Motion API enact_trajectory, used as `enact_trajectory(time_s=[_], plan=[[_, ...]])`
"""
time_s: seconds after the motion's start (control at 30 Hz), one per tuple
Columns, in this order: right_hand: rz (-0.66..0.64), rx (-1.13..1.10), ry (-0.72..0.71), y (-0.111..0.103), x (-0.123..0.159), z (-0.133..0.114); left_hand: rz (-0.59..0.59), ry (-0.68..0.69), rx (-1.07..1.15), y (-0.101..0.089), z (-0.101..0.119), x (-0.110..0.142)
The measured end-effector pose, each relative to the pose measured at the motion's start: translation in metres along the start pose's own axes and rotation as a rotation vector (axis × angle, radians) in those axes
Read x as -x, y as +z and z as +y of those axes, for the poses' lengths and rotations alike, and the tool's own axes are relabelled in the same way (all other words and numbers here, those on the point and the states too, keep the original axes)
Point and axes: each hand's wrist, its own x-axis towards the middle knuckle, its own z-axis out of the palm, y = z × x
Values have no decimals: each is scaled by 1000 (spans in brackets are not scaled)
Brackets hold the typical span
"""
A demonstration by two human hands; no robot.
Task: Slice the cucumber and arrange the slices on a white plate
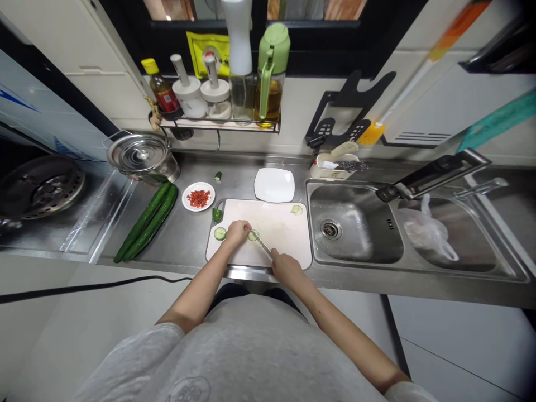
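My right hand [288, 270] grips a knife [264, 246], its blade pointing up and left over the white cutting board [276, 245]. Under the blade near its tip lies a cucumber slice [252, 236]. My left hand [237, 233] is just left of that slice, fingers drawn together at the knife tip; what they pinch, if anything, is hidden. Another cucumber slice [220, 233] rests at the board's left side. Thin cucumber slices [296, 209] lie at its far right corner. A cucumber end piece [217, 215] sits at the upper left edge.
Left of the board are a plate of chopped red pieces [199, 197] and whole cucumbers [146, 223] beside a lidded steel pot [142, 156]. A white plate [274, 185] stands behind the board. The sink [352, 223] is right. A condiment rack [221, 125] hangs above.
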Motion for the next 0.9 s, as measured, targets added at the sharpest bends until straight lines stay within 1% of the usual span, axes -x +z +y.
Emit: enact_trajectory(time_s=[0.23, 0.43, 0.7, 0.9], plan=[[9, 30, -8, -1, -4, 0, 9, 2, 2, 2, -2, -1], [-26, 7, 5, 1, -7, -2, 12, -8, -3, 3, -3, -2], [-21, -11, 19, 4, -9, -3, 22, -12, -1, 3, -3, -1], [-33, -15, 17, 1, -11, -7, 26, -12, 12, 3, -2, -1]])
